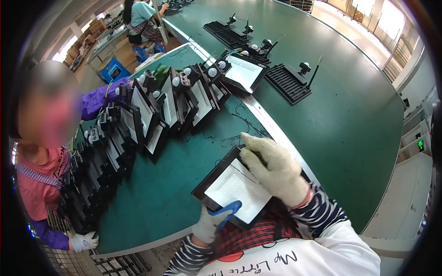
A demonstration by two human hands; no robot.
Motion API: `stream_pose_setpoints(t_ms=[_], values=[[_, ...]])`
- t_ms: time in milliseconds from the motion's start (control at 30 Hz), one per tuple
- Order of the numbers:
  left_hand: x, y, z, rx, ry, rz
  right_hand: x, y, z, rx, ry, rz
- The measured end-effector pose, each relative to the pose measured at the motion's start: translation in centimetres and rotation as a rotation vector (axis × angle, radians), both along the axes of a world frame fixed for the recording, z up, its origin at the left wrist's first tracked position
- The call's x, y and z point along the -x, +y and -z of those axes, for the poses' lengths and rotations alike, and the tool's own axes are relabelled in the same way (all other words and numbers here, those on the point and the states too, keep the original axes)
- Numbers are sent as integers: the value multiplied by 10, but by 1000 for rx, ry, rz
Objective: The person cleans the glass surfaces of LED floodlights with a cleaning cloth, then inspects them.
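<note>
A black-framed LED floodlight [232, 186] with a pale glass front is tilted in front of my body, above the near edge of the green table. My left hand [214, 222], in a white glove with blue fingertips, grips its lower left edge, the blue thumb on the glass. Across the upper right edge lies my right hand [278, 172], in a thick off-white glove, its fingers stretched out and slightly apart. Its palm side is hidden. Thin dark wire scraps [241, 124] lie on the table beyond the floodlight.
Several finished-looking floodlights with sensors [170, 103] stand in a row at left. More black floodlights [287, 83] lie face down on the conveyor belt [343, 119] at right. A metal rail [276, 131] divides table and belt. A co-worker's gloved hand [84, 241] rests at the table's left corner.
</note>
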State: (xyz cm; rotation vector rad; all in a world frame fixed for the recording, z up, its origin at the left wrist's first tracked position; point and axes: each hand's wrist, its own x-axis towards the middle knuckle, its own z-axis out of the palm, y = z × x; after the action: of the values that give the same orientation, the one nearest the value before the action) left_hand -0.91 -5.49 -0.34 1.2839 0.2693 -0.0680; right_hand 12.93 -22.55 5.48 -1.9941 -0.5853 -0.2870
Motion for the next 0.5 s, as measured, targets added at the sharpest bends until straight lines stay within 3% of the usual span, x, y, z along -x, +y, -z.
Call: stream_pose_setpoints(t_ms=[33,67,133,367,500], values=[[4,14,15,-98,43,-18,-7,-9,-7,39,-78,-51],[-8,13,-28,57,137,27,-16,-21,-10,154,-127,-129],[-3,42,32,138,73,115,-28,-38,-29,424,-158,-292],[-19,46,-6,186,122,257,-40,-33,-23,643,-273,-444],[-20,48,-7,206,112,264,-27,-13,-36,739,-181,-471]])
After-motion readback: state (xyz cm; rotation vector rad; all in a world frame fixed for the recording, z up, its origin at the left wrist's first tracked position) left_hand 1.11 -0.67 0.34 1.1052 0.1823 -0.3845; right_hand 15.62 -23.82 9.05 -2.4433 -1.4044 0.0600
